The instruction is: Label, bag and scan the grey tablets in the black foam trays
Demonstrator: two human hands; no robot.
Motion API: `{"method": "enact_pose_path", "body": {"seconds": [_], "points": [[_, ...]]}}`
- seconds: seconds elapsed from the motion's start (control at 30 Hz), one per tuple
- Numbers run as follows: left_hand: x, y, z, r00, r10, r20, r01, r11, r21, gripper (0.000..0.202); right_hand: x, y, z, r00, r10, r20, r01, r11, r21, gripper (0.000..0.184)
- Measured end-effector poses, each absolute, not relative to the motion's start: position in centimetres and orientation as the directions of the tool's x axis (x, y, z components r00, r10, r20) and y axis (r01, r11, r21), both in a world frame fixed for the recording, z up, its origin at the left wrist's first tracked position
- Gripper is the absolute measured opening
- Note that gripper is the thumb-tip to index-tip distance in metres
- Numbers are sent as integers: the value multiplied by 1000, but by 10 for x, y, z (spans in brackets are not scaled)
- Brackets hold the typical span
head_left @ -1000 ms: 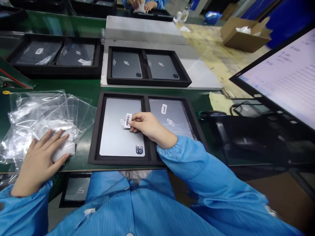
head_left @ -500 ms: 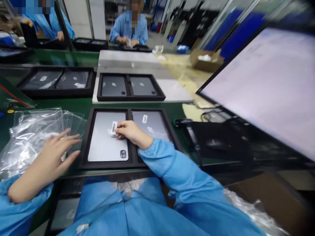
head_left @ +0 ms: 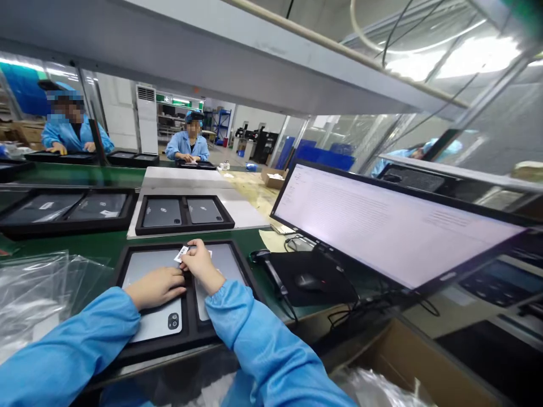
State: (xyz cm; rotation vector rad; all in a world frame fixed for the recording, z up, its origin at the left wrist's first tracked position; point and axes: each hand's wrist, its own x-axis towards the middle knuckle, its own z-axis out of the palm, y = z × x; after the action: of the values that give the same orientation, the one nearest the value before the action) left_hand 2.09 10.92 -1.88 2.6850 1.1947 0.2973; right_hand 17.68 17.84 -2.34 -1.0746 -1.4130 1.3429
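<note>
The right hand (head_left: 200,267) is pinching a label (head_left: 182,254) over the tray's (head_left: 161,349) left tablet (head_left: 155,325), where the left hand (head_left: 156,286) is lying flat with its fingers close together, so a slipping pinch is probably risking a crooked, creased label.

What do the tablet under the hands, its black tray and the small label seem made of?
Tablet: likely metal, matte silver-grey, with a soft even sheen. Tray: probably foam or matte plastic, dull black without glare. Label: thin white paper or film, printed, held by the right hand.
</note>
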Motion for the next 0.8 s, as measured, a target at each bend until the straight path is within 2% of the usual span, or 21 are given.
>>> {"method": "enact_pose_path", "body": {"seconds": [0.1,0.2,0.3,0.4,0.5,0.57,0.63,0.7,0.8], "points": [[24,111,-12,662,747,63,724,-659,203,40,177,184,-23,-166,985,55,193,87,-977,38],[25,112,-4,672,726,148,693,-687,221,44,178,188,-17,-166,985,39,361,97,-927,31],[14,110,7,634,682,364,631,-729,265,43,172,179,-16,-266,964,13,429,131,-894,21],[-3,104,19,481,618,622,550,-765,335,35,158,161,-21,-431,900,-64,482,170,-860,18],[-15,100,26,354,567,744,482,-792,375,29,147,148,-22,-570,816,-98,586,321,-744,23],[-16,100,27,351,566,746,472,-795,381,28,146,146,-17,-632,770,-88,635,450,-627,23],[-12,104,23,396,596,698,494,-779,385,28,152,147,-7,-649,760,-43,632,506,-587,21],[-4,109,17,468,657,591,558,-739,379,30,166,149,4,-583,810,61,611,487,-624,16],[9,113,5,577,743,339,679,-668,306,31,205,146,14,-319,905,281,511,414,-753,11]]}}
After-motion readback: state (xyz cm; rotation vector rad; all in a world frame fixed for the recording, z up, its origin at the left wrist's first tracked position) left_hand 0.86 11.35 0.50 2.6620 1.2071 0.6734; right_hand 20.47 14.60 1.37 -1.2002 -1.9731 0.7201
